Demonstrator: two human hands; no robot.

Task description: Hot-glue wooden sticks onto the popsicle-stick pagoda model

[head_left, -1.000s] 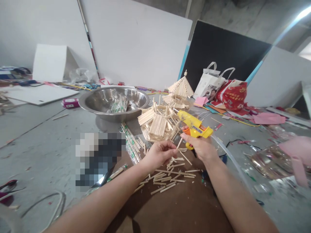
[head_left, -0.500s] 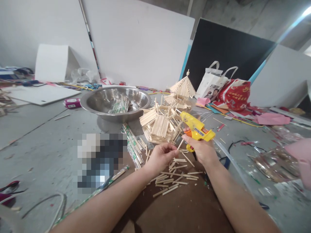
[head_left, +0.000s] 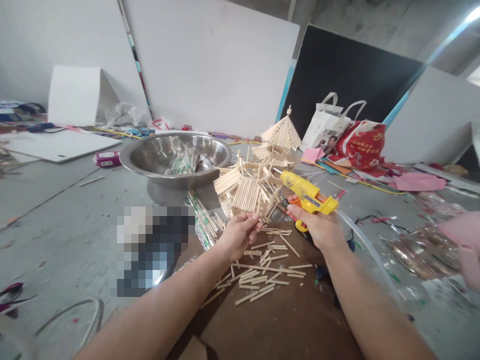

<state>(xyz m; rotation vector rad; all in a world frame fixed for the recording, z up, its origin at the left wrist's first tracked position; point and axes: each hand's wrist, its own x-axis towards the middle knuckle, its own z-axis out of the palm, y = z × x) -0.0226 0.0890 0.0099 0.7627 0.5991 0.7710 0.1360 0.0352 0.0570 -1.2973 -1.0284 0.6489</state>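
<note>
Gripping glue gun, left hand touching stick model.

Before me the grey floor lies littered; white boards and a black board lean behind it.

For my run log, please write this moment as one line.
left hand: at stick model base | right hand: holding glue gun | loose sticks: on brown surface

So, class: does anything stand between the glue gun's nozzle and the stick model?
Nothing visible does. The glue gun in the right hand points its nozzle straight at the stick model; the left hand sits lower, at the model's near edge.
</note>
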